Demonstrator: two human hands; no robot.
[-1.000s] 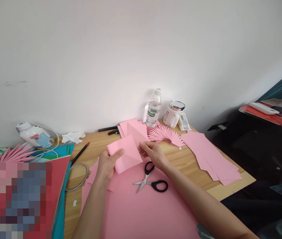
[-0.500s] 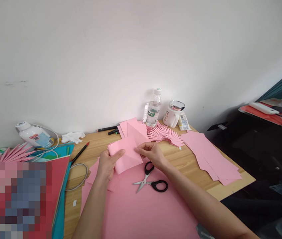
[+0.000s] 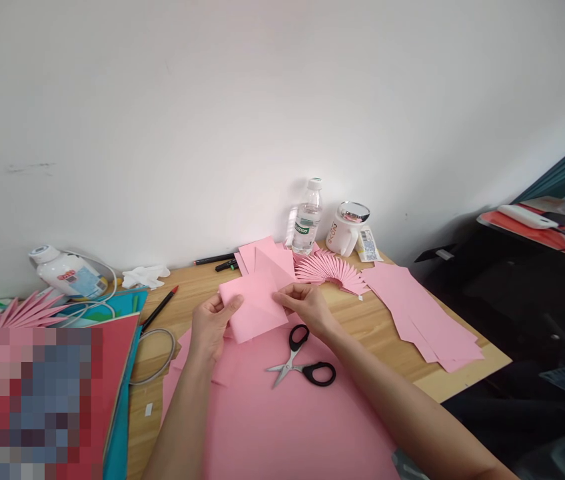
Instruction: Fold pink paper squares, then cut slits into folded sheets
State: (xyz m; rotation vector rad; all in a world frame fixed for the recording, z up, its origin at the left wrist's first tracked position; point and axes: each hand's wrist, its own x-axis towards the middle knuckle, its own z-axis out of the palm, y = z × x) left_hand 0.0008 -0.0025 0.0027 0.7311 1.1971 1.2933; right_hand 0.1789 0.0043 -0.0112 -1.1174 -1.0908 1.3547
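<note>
Between my two hands is a folded piece of pink paper (image 3: 255, 312), held up above the desk. My left hand (image 3: 212, 320) grips its left edge, thumb on the front face. My right hand (image 3: 307, 305) pinches the right edge between thumb and fingers. Right below the paper, scissors (image 3: 295, 363) with black handles lie with blades apart on a large pink sheet (image 3: 292, 427). Behind the held piece are more pink papers (image 3: 262, 253) and a pleated pink paper fan (image 3: 330, 270).
Cut pink strips (image 3: 422, 313) lie at the right of the wooden desk (image 3: 387, 347). At the back stand a water bottle (image 3: 307, 220) and a white mug (image 3: 346, 230). A white bottle (image 3: 67, 272), a black pencil (image 3: 160, 309) and a red board (image 3: 117, 360) are on the left.
The fold at the paper's left edge looks flatter now, and my left thumb has shifted slightly left and up. My right hand keeps its pinch in nearly the same place.
</note>
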